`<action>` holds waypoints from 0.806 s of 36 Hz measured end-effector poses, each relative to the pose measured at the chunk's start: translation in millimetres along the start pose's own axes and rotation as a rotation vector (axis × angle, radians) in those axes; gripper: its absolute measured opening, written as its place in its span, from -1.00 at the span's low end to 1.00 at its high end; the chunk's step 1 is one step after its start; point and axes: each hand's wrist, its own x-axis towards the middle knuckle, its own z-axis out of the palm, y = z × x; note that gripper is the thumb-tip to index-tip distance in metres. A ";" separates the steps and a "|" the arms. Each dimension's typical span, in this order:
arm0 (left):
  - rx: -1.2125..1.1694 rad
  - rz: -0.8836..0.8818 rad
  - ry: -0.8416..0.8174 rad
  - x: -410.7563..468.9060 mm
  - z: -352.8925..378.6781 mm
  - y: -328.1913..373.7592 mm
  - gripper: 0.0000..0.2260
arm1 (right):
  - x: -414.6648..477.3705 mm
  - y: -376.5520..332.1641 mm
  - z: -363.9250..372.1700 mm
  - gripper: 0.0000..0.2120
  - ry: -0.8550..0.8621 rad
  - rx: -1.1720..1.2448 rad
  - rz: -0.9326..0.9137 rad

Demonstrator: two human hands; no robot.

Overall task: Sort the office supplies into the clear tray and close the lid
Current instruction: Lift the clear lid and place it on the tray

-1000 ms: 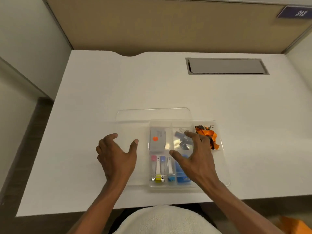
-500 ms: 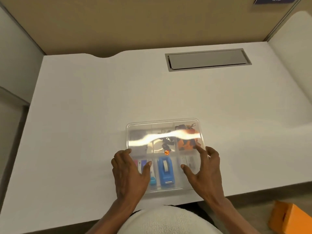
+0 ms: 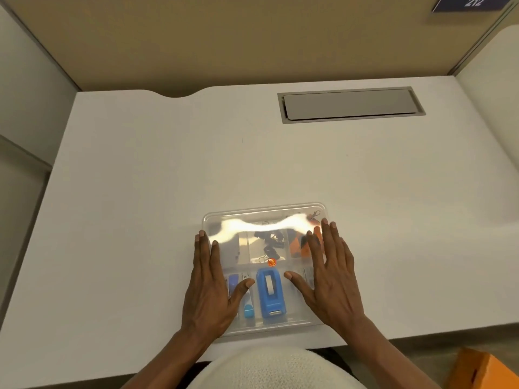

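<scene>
The clear tray (image 3: 264, 213) sits near the desk's front edge with its clear lid (image 3: 264, 224) lying over it, glare across the far half. Through the lid I see a blue tape dispenser (image 3: 271, 294), black binder clips (image 3: 269, 242), an orange lanyard (image 3: 299, 244) and a small blue item (image 3: 248, 310). My left hand (image 3: 209, 287) lies flat on the lid's left side, fingers spread. My right hand (image 3: 330, 279) lies flat on the right side, fingers spread. Neither hand grips anything.
The white desk (image 3: 140, 192) has a grey cable hatch (image 3: 351, 103) at the back right. Tan partition walls stand behind and at the sides. An orange box (image 3: 486, 370) sits on the floor at the lower right.
One second ago the lid lay offset beside the open tray; now it covers the tray. Both hands have flattened on top and slid farther over the lid.
</scene>
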 end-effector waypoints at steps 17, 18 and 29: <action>0.127 0.045 -0.038 8.8 -5.8 4.2 0.05 | 0.1 6.6 11.5 0.01 -0.097 -0.012 -0.012; 0.129 0.045 -0.034 9.4 -4.6 3.2 0.04 | 0.3 6.2 11.4 0.01 -0.098 -0.021 -0.014; 0.343 0.077 -0.048 7.9 -9.5 5.4 0.01 | 2.3 3.4 3.5 -0.02 -0.133 -0.092 -0.013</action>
